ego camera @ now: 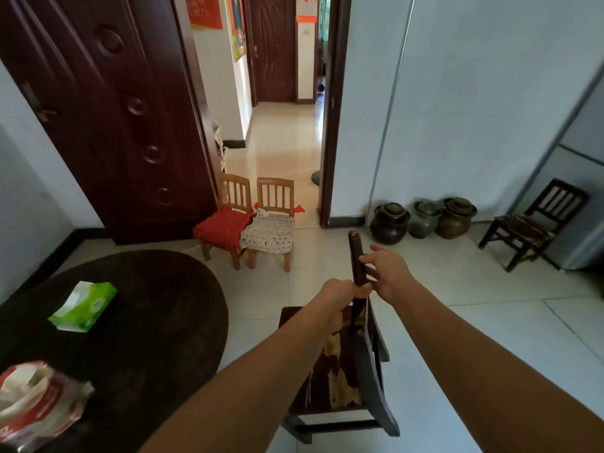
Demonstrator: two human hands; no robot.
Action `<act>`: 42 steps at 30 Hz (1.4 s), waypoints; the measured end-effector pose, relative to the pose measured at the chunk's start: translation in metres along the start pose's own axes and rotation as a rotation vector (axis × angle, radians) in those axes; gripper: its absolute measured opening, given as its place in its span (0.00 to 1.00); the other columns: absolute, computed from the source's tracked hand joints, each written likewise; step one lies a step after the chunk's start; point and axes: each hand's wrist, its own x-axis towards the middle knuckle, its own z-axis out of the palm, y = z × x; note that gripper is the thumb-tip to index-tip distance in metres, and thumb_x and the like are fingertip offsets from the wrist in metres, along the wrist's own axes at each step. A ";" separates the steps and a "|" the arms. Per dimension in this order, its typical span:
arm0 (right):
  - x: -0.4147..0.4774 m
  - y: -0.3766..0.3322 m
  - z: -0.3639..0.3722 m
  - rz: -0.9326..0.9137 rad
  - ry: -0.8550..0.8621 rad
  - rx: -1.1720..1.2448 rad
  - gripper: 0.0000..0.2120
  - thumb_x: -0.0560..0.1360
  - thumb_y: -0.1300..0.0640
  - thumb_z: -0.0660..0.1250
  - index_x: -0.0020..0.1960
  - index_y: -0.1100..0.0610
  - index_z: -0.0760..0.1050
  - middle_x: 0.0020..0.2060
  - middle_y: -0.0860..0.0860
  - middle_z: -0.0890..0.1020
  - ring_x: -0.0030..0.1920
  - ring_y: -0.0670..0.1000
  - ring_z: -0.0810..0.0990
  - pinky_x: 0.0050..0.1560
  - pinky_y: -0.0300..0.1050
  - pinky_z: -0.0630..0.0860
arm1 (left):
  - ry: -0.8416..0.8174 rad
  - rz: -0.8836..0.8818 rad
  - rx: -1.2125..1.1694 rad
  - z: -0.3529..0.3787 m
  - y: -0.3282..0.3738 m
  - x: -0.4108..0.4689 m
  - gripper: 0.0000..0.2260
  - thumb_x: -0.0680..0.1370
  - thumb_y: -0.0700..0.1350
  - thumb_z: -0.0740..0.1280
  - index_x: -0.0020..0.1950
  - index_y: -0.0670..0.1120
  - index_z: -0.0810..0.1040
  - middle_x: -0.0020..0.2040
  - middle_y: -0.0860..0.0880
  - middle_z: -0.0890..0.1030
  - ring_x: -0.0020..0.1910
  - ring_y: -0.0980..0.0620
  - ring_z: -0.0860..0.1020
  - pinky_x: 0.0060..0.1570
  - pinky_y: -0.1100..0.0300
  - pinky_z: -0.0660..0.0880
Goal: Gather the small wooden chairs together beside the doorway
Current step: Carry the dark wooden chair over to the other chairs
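Your left hand [338, 300] and right hand [389, 273] both curl their fingers round the back of the dark chair [336, 371], low in the centre of the frame. The red-cushion chair [228, 223] and white-cushion chair [274, 230] stand together mid-frame beside the doorway [284, 132].

a lived-in home, plainly: a tiled room with a dark carved door [108, 119] open onto a hallway [284, 138]. clay jars [425, 219] line the wall, tissue packs [83, 305] sit on a round tabletop [157, 322], and small cushioned chairs [251, 220] stand by the doorway.

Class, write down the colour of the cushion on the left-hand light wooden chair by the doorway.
The cushion is red; the head view shows it best.
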 end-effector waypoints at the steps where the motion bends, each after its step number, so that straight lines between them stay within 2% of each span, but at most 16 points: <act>1: 0.016 -0.005 -0.001 0.006 0.000 0.015 0.25 0.73 0.71 0.62 0.69 0.58 0.67 0.53 0.59 0.78 0.48 0.55 0.77 0.36 0.46 0.73 | 0.009 0.001 0.010 0.003 0.008 0.014 0.12 0.74 0.42 0.70 0.54 0.38 0.75 0.51 0.39 0.79 0.47 0.43 0.78 0.45 0.52 0.76; 4: 0.063 -0.022 -0.003 0.007 -0.015 0.014 0.24 0.73 0.69 0.63 0.67 0.57 0.68 0.45 0.54 0.77 0.45 0.53 0.76 0.40 0.48 0.75 | 0.042 -0.008 0.028 0.013 0.034 0.056 0.18 0.73 0.43 0.71 0.59 0.37 0.75 0.54 0.38 0.79 0.50 0.41 0.78 0.46 0.51 0.77; 8: 0.134 -0.049 -0.003 -0.004 -0.046 -0.028 0.23 0.72 0.68 0.64 0.67 0.58 0.68 0.45 0.54 0.77 0.45 0.53 0.76 0.48 0.53 0.77 | 0.076 -0.039 0.008 0.027 0.073 0.118 0.18 0.73 0.45 0.71 0.59 0.37 0.74 0.53 0.39 0.79 0.52 0.40 0.78 0.51 0.49 0.77; 11: 0.185 -0.072 0.000 0.007 -0.068 -0.056 0.24 0.72 0.67 0.65 0.67 0.57 0.68 0.51 0.56 0.77 0.50 0.55 0.77 0.53 0.55 0.77 | 0.120 -0.042 -0.026 0.036 0.106 0.160 0.18 0.73 0.44 0.71 0.58 0.37 0.75 0.54 0.39 0.80 0.50 0.41 0.78 0.50 0.49 0.77; 13: 0.218 -0.089 0.002 0.008 -0.082 -0.080 0.24 0.72 0.66 0.66 0.67 0.57 0.68 0.53 0.57 0.77 0.51 0.56 0.77 0.50 0.54 0.78 | 0.134 -0.023 -0.067 0.042 0.127 0.188 0.15 0.72 0.42 0.71 0.56 0.38 0.76 0.54 0.39 0.80 0.48 0.43 0.78 0.43 0.52 0.77; 15: 0.249 -0.106 0.004 0.001 -0.091 -0.066 0.23 0.72 0.66 0.66 0.66 0.57 0.70 0.49 0.55 0.78 0.46 0.53 0.78 0.41 0.49 0.77 | 0.139 -0.011 -0.090 0.047 0.148 0.214 0.12 0.72 0.41 0.71 0.53 0.39 0.76 0.53 0.39 0.80 0.46 0.44 0.78 0.38 0.54 0.76; 19: 0.302 -0.137 0.007 -0.025 -0.092 -0.027 0.19 0.71 0.68 0.67 0.61 0.59 0.73 0.44 0.54 0.80 0.42 0.52 0.79 0.34 0.43 0.74 | 0.134 0.010 -0.129 0.058 0.187 0.265 0.09 0.72 0.40 0.72 0.49 0.39 0.77 0.52 0.39 0.80 0.47 0.42 0.78 0.44 0.51 0.77; 23: 0.364 -0.164 0.012 -0.058 -0.098 -0.049 0.20 0.71 0.67 0.67 0.62 0.59 0.72 0.53 0.58 0.79 0.52 0.56 0.79 0.41 0.47 0.76 | 0.117 0.017 -0.157 0.068 0.221 0.322 0.13 0.72 0.40 0.72 0.54 0.37 0.78 0.53 0.39 0.81 0.49 0.41 0.79 0.50 0.50 0.77; 26: 0.412 -0.183 0.015 -0.070 -0.081 -0.081 0.21 0.71 0.66 0.68 0.63 0.59 0.72 0.55 0.59 0.78 0.56 0.58 0.78 0.55 0.53 0.77 | 0.098 0.019 -0.170 0.074 0.246 0.365 0.09 0.71 0.40 0.73 0.49 0.39 0.78 0.51 0.40 0.81 0.51 0.41 0.80 0.49 0.49 0.78; 28: 0.448 -0.196 0.017 -0.068 -0.077 -0.099 0.21 0.71 0.66 0.68 0.63 0.59 0.72 0.52 0.57 0.78 0.55 0.58 0.77 0.58 0.56 0.76 | 0.091 0.020 -0.180 0.078 0.265 0.397 0.12 0.71 0.40 0.73 0.51 0.38 0.78 0.53 0.40 0.81 0.53 0.40 0.80 0.52 0.47 0.78; 29: 0.462 -0.203 0.017 -0.061 -0.076 -0.093 0.21 0.70 0.66 0.68 0.63 0.59 0.72 0.49 0.56 0.77 0.53 0.58 0.78 0.55 0.54 0.77 | 0.084 0.022 -0.182 0.079 0.275 0.411 0.14 0.70 0.40 0.73 0.54 0.37 0.78 0.55 0.39 0.81 0.54 0.40 0.80 0.54 0.46 0.78; 32: 0.507 -0.225 0.021 -0.047 -0.094 -0.072 0.19 0.70 0.66 0.68 0.60 0.59 0.73 0.44 0.53 0.77 0.43 0.54 0.79 0.37 0.45 0.77 | 0.065 0.006 -0.178 0.083 0.304 0.454 0.17 0.70 0.39 0.73 0.57 0.38 0.77 0.55 0.40 0.82 0.53 0.41 0.81 0.57 0.45 0.77; 35: 0.541 -0.244 0.025 -0.059 -0.113 -0.095 0.17 0.71 0.65 0.68 0.60 0.61 0.74 0.48 0.53 0.80 0.45 0.52 0.81 0.30 0.40 0.77 | 0.060 -0.009 -0.188 0.086 0.327 0.487 0.17 0.70 0.39 0.73 0.58 0.38 0.77 0.55 0.40 0.82 0.53 0.41 0.81 0.56 0.45 0.77; 38: 0.586 -0.262 0.032 -0.037 -0.098 -0.128 0.11 0.70 0.66 0.69 0.51 0.62 0.77 0.49 0.60 0.81 0.48 0.54 0.82 0.31 0.41 0.79 | 0.077 -0.029 -0.216 0.091 0.351 0.526 0.13 0.70 0.39 0.73 0.54 0.39 0.77 0.54 0.41 0.82 0.51 0.43 0.81 0.50 0.49 0.79; 40: 0.615 -0.272 0.036 -0.028 -0.122 -0.132 0.03 0.69 0.67 0.69 0.39 0.61 0.79 0.48 0.62 0.82 0.48 0.56 0.82 0.40 0.45 0.82 | 0.085 -0.034 -0.244 0.091 0.364 0.550 0.09 0.70 0.39 0.73 0.48 0.42 0.77 0.52 0.42 0.82 0.50 0.44 0.80 0.45 0.52 0.79; 42: 0.646 -0.280 0.039 0.000 -0.141 -0.134 0.09 0.68 0.67 0.69 0.31 0.57 0.77 0.47 0.63 0.82 0.49 0.58 0.82 0.51 0.54 0.81 | 0.096 -0.032 -0.303 0.093 0.374 0.575 0.07 0.70 0.39 0.71 0.47 0.43 0.77 0.49 0.43 0.82 0.50 0.44 0.80 0.49 0.51 0.78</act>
